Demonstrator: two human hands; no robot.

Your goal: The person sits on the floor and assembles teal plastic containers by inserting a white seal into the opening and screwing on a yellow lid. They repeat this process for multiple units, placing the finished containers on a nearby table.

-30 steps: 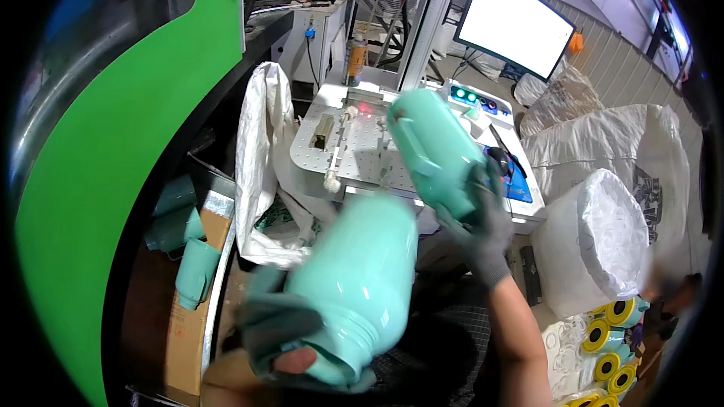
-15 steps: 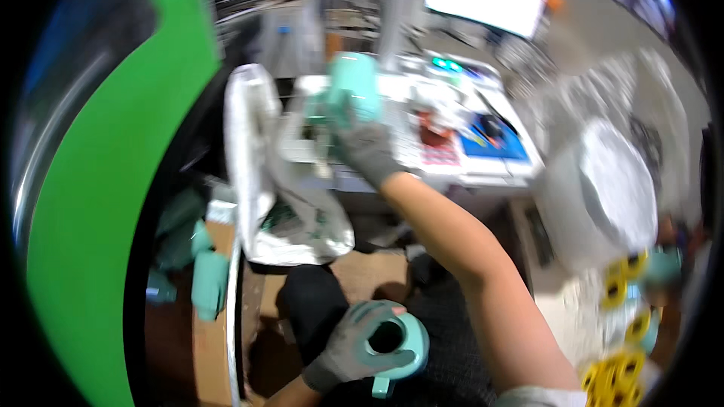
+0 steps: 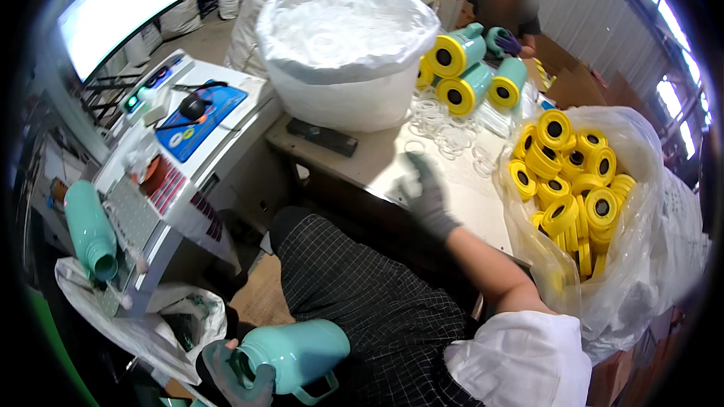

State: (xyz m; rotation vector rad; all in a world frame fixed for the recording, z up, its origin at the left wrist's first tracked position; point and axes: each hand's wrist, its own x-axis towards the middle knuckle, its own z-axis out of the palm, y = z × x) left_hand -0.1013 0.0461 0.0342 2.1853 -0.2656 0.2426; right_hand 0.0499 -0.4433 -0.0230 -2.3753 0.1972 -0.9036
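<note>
In my lap a teal jug body (image 3: 302, 354) lies on its side, its open mouth turned left and its handle low. My left hand (image 3: 237, 377), in a grey and teal glove, is closed around the jug's neck. My gloved right hand (image 3: 428, 200) hovers at the front of the pale worktable, fingers stretched and thumb apart, slightly blurred. Nothing shows in it. Just beyond its fingertips are loose white rings (image 3: 452, 136), one lying close to them. Another teal jug body (image 3: 90, 230) is on the desk at far left.
A big white sack (image 3: 339, 94) full of white rings stands on the worktable (image 3: 471, 203). Teal jugs with yellow ends (image 3: 460, 90) lie beyond. At right, a clear bag (image 3: 520, 237) holds yellow round parts (image 3: 584, 181). A person (image 3: 513, 11) works behind; a monitor (image 3: 113, 11) stands left.
The view has swung right. My right hand has let go of the teal jug body at the desk and moved over to the worktable. My left hand keeps its hold on the other jug.
</note>
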